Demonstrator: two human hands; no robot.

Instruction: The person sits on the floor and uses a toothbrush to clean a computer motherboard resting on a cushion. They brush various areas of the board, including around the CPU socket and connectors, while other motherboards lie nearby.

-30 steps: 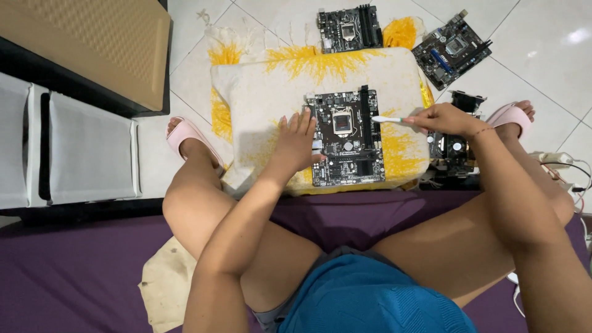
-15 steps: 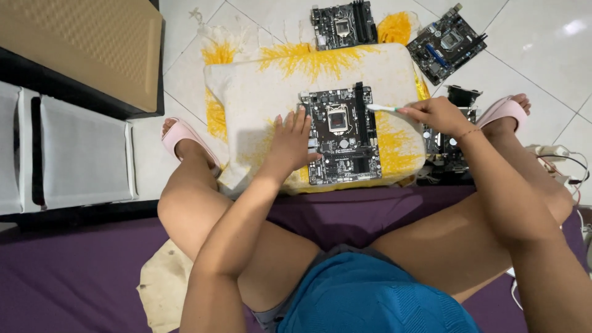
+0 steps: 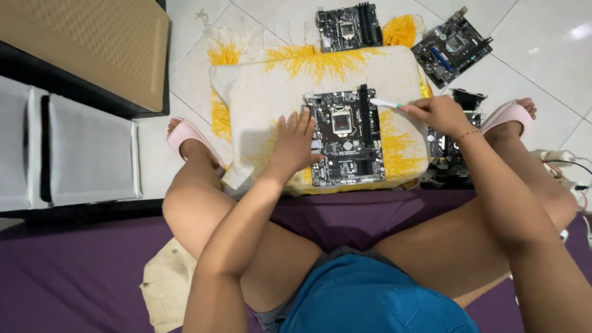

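A dark rectangular computer motherboard [image 3: 345, 137] is laid flat on a cream cushion with yellow dye patches [image 3: 259, 92], which is rested on the white tiled floor [image 3: 542, 49] in front of a seated person's bare knees. The left hand [image 3: 295, 143] is pressed flat on the board's left edge, fingers spread and closed on nothing. The right hand [image 3: 436, 114] is clamped around a thin white brush-like tool with a pale green neck [image 3: 385, 103], whose tip is held at the board's upper right edge; the tool's handle is hidden inside the fist, so its kind cannot be made out for certain. A second dark motherboard [image 3: 348, 26] is seen beyond the cushion, cut off by the top border, and a third dark motherboard with a blue slot [image 3: 452, 46] is lain at an angle on the tiles to the right. More dark boards [image 3: 453, 145] beside the cushion are partly hidden by the right wrist and leg. Pink slippers [image 3: 188, 134] are worn on both feet.
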